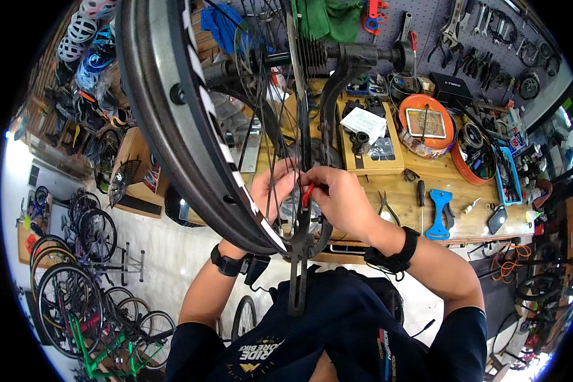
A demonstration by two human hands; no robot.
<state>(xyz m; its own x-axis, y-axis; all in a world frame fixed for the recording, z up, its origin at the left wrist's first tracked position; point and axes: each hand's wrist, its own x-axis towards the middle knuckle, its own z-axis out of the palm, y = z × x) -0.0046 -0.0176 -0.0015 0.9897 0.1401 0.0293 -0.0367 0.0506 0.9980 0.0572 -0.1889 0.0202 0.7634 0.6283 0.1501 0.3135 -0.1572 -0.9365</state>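
Note:
A bicycle wheel stands upright in a dark truing stand (330, 102), its black rim (148, 121) curving down toward me. Behind the rim and thin spokes is my left hand (270, 191), partly hidden. Its fingers are closed near the spokes, but what they pinch is not plain. My right hand (342, 198) comes in from the other side, its fingers closed on a small red spoke wrench (307, 195) at the spokes near the lower part of the wheel. The fingertips of both hands are close together. The cassette (312, 54) sits at the hub above them.
On the wooden bench (420, 213) to the right lie pliers (386, 207), a screwdriver (421, 192) and a blue tool (438, 214). Behind them are a cardboard box (374, 162) and an orange round tray (451, 137). Tools hang on the pegboard (420, 19). Several bicycles (89, 286) stand at left.

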